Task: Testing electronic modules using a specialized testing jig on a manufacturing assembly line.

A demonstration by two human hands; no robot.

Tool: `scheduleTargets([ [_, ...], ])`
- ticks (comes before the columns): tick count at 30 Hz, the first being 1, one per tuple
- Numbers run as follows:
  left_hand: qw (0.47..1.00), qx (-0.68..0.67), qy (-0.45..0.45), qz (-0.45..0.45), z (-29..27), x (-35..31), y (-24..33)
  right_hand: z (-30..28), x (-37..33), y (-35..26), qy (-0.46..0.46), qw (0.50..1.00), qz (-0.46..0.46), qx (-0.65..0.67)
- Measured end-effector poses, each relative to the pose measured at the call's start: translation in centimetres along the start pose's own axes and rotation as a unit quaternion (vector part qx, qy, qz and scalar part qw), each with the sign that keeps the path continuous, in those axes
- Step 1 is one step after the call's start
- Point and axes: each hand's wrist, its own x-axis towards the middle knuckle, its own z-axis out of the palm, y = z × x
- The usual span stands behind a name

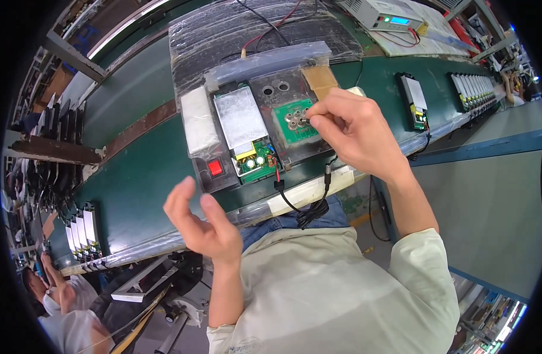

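Observation:
My right hand (pixel 355 131) is closed in a pinch over a green circuit board (pixel 290 137) carrying several round metal sockets (pixel 296 120). A small dark tip shows at the fingertips by the sockets; what they grip is mostly hidden. Left of that board, a power supply unit (pixel 241 118) with a silver metal cover lies in the dark fixture, its exposed parts toward me. From it runs a black cable (pixel 306 212), bundled at the front edge, with a barrel plug (pixel 327 172) standing up. My left hand (pixel 203 224) is open and empty, fingers apart, near a red button (pixel 215 167).
The green bench (pixel 138 177) runs left to right. Several similar units (pixel 84 233) stand at the left, one unit (pixel 414 97) lies right, and a row (pixel 472 88) stands farther right. A meter (pixel 389 17) with a lit display sits behind. Another person (pixel 70 301) is at lower left.

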Motion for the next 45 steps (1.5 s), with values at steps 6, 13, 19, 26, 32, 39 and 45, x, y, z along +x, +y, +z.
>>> scheduleTargets([
  [6,0.984,-0.106,-0.006,-0.141,0.6,-0.5,-3.0,0.2,1.3,-0.3,-0.021,0.986,-0.077,-0.145],
  [13,0.982,-0.113,-0.031,-0.147,0.4,-0.4,-3.1,0.7,3.2,-1.5,-0.091,0.943,-0.164,-0.273],
  [19,0.974,-0.135,-0.035,-0.177,0.1,-0.6,-3.1,-0.3,2.7,-0.7,-0.083,0.973,-0.098,-0.194],
  [26,0.973,-0.137,-0.033,-0.182,0.0,-0.6,-3.4,-4.3,-2.2,7.5,0.218,0.966,0.124,0.060],
  [32,0.978,-0.120,-0.029,-0.170,-0.1,-0.5,-3.8,-1.4,-6.0,13.9,0.182,0.950,0.217,0.128],
  [39,0.977,-0.116,-0.018,-0.179,0.0,-0.9,-4.0,-5.6,-7.7,21.5,0.290,0.927,0.236,-0.006],
  [45,0.982,-0.081,-0.023,-0.171,0.0,-0.9,-4.1,-13.0,-10.3,27.6,0.257,0.927,0.234,-0.138],
])
